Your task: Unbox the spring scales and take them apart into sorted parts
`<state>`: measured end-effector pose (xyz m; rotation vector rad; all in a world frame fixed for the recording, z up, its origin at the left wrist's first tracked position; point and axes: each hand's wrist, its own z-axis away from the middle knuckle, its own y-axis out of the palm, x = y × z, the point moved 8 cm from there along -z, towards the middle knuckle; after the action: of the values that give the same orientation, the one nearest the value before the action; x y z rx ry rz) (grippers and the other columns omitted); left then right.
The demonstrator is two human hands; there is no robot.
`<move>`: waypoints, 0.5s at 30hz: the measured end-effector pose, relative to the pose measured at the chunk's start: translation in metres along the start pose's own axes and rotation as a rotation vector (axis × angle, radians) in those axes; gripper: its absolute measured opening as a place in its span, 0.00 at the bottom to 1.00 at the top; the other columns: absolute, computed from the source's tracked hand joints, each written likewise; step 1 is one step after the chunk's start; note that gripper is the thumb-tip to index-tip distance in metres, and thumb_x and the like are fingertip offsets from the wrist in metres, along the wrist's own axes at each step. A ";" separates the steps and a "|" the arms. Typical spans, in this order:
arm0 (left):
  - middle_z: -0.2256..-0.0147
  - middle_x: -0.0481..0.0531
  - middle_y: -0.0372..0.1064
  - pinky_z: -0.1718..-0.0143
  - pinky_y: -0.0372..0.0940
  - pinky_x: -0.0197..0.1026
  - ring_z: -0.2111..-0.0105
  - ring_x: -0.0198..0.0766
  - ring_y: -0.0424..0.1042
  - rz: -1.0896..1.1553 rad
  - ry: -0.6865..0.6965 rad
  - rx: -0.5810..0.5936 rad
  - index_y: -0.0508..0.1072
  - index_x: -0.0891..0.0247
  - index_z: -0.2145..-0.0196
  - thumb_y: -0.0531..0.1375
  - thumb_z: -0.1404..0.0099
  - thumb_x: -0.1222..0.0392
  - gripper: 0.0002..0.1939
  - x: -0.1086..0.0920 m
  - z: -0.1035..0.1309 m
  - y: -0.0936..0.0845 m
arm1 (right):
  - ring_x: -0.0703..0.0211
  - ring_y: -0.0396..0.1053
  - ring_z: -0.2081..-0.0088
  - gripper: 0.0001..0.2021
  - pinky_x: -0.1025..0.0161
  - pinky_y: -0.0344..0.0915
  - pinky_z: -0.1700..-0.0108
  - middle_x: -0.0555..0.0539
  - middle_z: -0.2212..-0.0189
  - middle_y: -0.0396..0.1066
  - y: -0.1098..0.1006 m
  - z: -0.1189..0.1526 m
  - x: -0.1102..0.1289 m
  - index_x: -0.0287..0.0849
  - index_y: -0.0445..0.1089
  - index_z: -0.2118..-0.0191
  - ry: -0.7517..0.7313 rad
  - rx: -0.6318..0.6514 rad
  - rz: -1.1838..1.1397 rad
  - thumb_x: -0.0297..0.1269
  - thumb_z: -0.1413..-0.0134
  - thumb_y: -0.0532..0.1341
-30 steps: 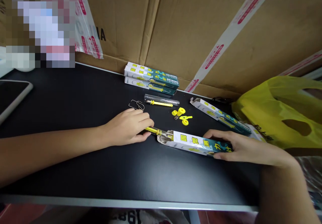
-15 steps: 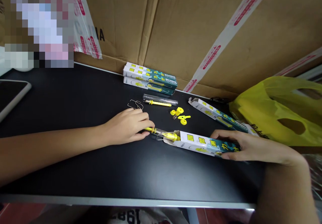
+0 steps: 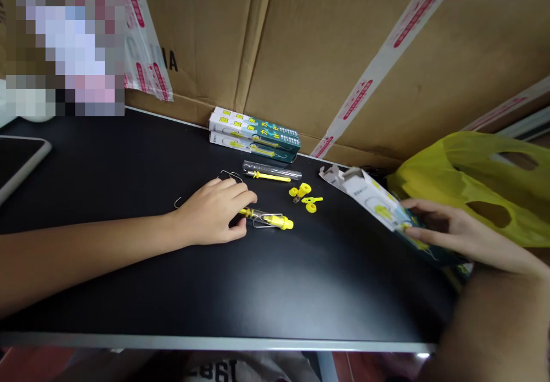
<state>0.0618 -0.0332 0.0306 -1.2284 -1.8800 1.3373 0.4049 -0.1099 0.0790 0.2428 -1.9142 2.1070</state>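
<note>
My left hand (image 3: 219, 210) is closed around one end of a spring scale (image 3: 268, 219), a clear tube with yellow fittings and a wire loop, low over the black table (image 3: 275, 290). A thin hook sticks out left of the wrist. On the right, my right hand (image 3: 451, 230) grips an open white and green spring scale box (image 3: 380, 207), tilted, its flaps toward the back left. Another box lies partly hidden behind it. Between the hands are several small yellow plastic parts (image 3: 305, 189) and a little spring (image 3: 296, 200).
Farther back lie a clear tube (image 3: 272, 170) and a yellow rod (image 3: 271, 177). Closed boxes (image 3: 253, 134) are stacked against a large cardboard carton (image 3: 322, 55). A yellow plastic bag (image 3: 451, 170) sits at right, a phone (image 3: 21, 161) at left.
The spring scale has come fully out of the box, moving slightly left in my left hand. My right hand has carried the box away to the back right and tilted it.
</note>
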 end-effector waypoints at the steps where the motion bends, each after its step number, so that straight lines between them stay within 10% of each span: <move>1: 0.61 0.51 0.68 0.61 0.58 0.43 0.61 0.42 0.66 0.006 0.001 0.007 0.68 0.63 0.57 0.55 0.41 0.59 0.14 0.000 0.000 0.000 | 0.47 0.69 0.57 0.22 0.59 0.67 0.56 0.42 0.58 0.71 0.000 -0.003 0.002 0.45 0.66 0.55 -0.013 -0.025 -0.005 0.54 0.51 0.60; 15: 0.61 0.51 0.68 0.59 0.58 0.44 0.60 0.41 0.66 0.026 0.035 -0.005 0.68 0.63 0.58 0.54 0.39 0.59 0.12 0.000 0.000 0.000 | 0.36 0.56 0.44 0.32 0.47 0.54 0.43 0.33 0.45 0.56 0.024 -0.046 -0.004 0.40 0.57 0.42 -0.069 -0.240 0.307 0.52 0.48 0.59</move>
<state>0.0619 -0.0335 0.0302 -1.2745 -1.8510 1.3167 0.4037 -0.0671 0.0502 -0.0329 -2.3499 2.0397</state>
